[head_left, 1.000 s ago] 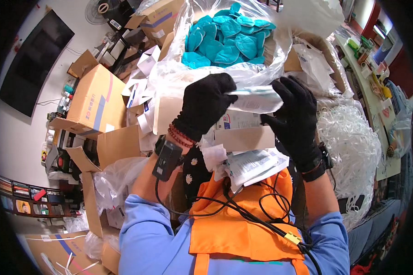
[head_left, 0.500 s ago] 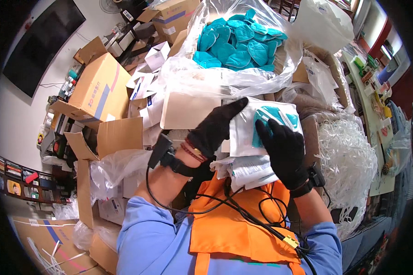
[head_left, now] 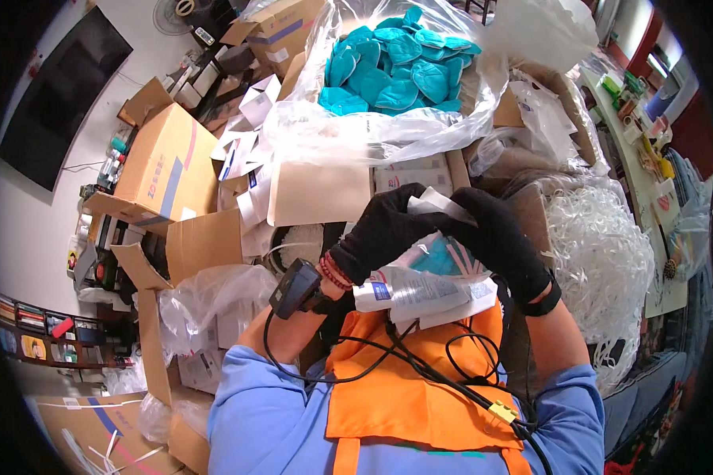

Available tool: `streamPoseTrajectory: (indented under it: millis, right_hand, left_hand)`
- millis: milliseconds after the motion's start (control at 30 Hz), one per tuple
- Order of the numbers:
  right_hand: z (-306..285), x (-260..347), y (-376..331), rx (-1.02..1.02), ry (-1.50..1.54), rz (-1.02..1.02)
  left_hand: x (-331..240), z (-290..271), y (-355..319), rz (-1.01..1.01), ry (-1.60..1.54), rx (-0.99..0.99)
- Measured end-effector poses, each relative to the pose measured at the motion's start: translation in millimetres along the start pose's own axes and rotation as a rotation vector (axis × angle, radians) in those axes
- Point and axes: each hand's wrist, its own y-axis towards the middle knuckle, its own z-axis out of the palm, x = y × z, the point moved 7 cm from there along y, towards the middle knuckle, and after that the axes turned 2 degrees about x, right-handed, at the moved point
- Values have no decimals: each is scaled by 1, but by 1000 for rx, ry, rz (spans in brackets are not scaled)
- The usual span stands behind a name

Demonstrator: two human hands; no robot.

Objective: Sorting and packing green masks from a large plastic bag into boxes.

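Both my hands wear black gloves and meet in front of my chest. My left hand [head_left: 388, 228] and my right hand [head_left: 497, 237] are closed on the upper edge of a white, partly see-through pouch [head_left: 437, 203], which bends between them. A teal folded mask [head_left: 442, 260] with white straps shows through the pouch's lower part. My fingertips are partly hidden by the pouch and the gloves. Under it, against my orange apron [head_left: 404, 380], lie several white printed packets [head_left: 420, 294].
Beyond my hands, a plastic-lined box holds many teal masks [head_left: 404, 67]. White straps [head_left: 602, 261] heap at the right. Cardboard boxes [head_left: 170, 162] and small white cartons [head_left: 260, 101] crowd the left. A box flap [head_left: 318, 194] juts near my left hand. Black cables [head_left: 428, 368] cross my apron.
My hands have come together at the pouch's top edge and bent it over. Before, the pouch lay flat, with my left index finger stretched out and my right hand over its front.
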Motion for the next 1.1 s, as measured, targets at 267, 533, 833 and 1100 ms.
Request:
streamPoseTrajectory:
  millis: [267, 533, 833, 1100]
  right_hand:
    - [27, -9, 3, 254, 73, -34]
    - [24, -2, -1, 66, -92, -50]
    - [33, 93, -20, 60, -559, -459]
    - [50, 144, -61, 117, -487, -830]
  left_hand:
    - [23, 6, 2, -117, 92, 34]
    - [29, 14, -4, 62, 155, -114]
    - [46, 31, -3, 275, 960, -72]
    - [96, 13, 22, -28, 1167, 121]
